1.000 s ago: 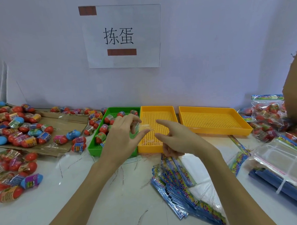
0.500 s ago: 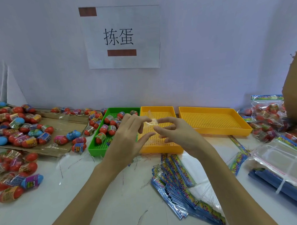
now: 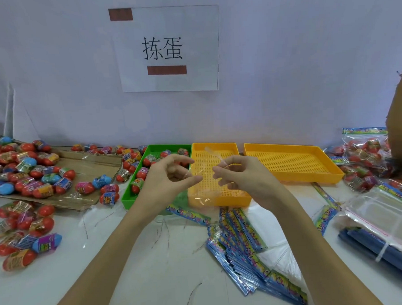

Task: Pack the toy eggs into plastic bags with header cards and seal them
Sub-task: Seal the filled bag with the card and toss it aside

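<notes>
We hold 1 clear plastic bag (image 3: 204, 175) up in the air over the near end of the left yellow tray (image 3: 215, 149), in the middle of the bench (image 3: 136, 270). Our left hand (image 3: 171, 176) pinches its left edge and our right hand (image 3: 236, 176) pinches its right edge, so each grip is closed on the bag. We think we are pulling its mouth open. No egg is inside it yet.

Some work looks done: filled bags (image 3: 365, 149) with header cards sit by the right edge of the bench. A lot is left. Many loose toy eggs (image 3: 30, 173) lie by the left edge, and more sit in the green tray (image 3: 128, 197). A pile of flat bags with header cards (image 3: 245, 242) waits near the front edge. This bag must be filled and sealed.
</notes>
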Demonstrator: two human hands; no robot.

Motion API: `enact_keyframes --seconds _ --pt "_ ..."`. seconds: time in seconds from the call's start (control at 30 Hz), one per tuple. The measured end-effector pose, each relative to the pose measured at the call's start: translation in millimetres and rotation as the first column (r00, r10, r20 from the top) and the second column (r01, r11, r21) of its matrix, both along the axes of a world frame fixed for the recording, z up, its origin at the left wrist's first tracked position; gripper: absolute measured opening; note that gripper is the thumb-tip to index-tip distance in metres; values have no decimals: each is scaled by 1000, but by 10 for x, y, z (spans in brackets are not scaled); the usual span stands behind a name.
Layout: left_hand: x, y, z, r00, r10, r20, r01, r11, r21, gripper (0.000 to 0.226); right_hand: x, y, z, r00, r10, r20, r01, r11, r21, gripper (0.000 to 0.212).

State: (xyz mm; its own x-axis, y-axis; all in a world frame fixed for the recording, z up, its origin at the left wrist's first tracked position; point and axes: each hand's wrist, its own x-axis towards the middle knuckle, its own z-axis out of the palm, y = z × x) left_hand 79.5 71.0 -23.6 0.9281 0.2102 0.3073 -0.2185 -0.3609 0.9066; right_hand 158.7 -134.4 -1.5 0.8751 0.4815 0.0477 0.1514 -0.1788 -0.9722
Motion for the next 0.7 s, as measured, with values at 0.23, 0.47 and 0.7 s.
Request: enact_keyframes --seconds 0.23,0.47,0.7 --pt "-20 30 46 999 -39 37 39 999 -6 17 32 -73 19 995 -56 -88 64 994 89 27" --pt "-33 31 65 996 -12 90 10 1000 24 23 25 -63 112 945 -107 310 68 989 135 16" --pt "-40 -14 52 990 3 144 -27 986 162 27 -28 61 1 840 47 541 63 981 -182 25"
